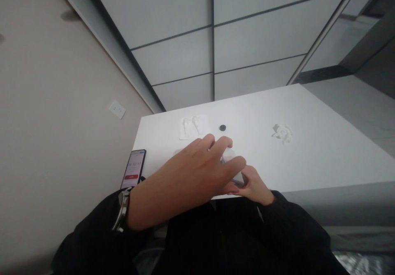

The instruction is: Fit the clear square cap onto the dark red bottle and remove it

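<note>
Near the front edge of the table, a small white case-like object (237, 178) shows between my hands, mostly covered. My right hand (255, 186) grips it from the right side, fingers wrapped round it. Over its top bends my left hand (212, 159), fingers curled and thumb lowered, with a bit of white (228, 154) between thumb and forefinger whose kind I cannot make out. Beyond them lie two white earbuds (195, 123) on a white sheet (184, 135). A small dark disc (222, 128) rests to the right of the sheet.
A phone (133, 168) with a lit timer screen lies at the left edge of the white table (321, 143). Crumpled white tissue (282, 134) sits to the right. The wall with a socket (117, 109) borders the left; panelled doors (185, 65) stand behind.
</note>
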### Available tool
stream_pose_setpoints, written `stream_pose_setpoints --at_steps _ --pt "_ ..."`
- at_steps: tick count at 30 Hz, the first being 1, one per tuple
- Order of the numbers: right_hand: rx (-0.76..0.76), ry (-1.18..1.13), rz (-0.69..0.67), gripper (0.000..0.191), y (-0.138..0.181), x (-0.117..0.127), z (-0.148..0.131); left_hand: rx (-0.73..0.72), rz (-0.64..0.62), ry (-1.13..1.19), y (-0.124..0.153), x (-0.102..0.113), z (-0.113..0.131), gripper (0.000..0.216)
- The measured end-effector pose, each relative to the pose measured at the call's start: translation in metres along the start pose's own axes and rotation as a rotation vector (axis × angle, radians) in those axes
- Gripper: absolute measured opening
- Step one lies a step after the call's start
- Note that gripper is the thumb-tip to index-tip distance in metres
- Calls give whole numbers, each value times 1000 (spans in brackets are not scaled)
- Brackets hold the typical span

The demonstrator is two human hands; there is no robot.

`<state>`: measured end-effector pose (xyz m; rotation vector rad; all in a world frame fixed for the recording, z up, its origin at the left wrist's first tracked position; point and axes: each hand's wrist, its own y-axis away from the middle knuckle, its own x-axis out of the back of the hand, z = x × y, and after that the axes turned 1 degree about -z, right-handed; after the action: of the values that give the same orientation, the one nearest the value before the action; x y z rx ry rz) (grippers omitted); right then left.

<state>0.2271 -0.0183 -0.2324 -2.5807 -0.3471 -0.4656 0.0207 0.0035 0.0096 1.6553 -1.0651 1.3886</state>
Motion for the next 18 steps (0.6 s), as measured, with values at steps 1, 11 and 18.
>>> stream_pose_setpoints --at_steps 1,11,18 --pt "4 2 0 82 0 0 0 1 -7 -4 -1 1 0 33" --pt "0 -23 0 79 -2 1 -5 -8 -65 -27 -6 3 2 28" --pt "-55 -52 19 75 -2 0 -8 -10 -76 -46 -10 8 3 24"
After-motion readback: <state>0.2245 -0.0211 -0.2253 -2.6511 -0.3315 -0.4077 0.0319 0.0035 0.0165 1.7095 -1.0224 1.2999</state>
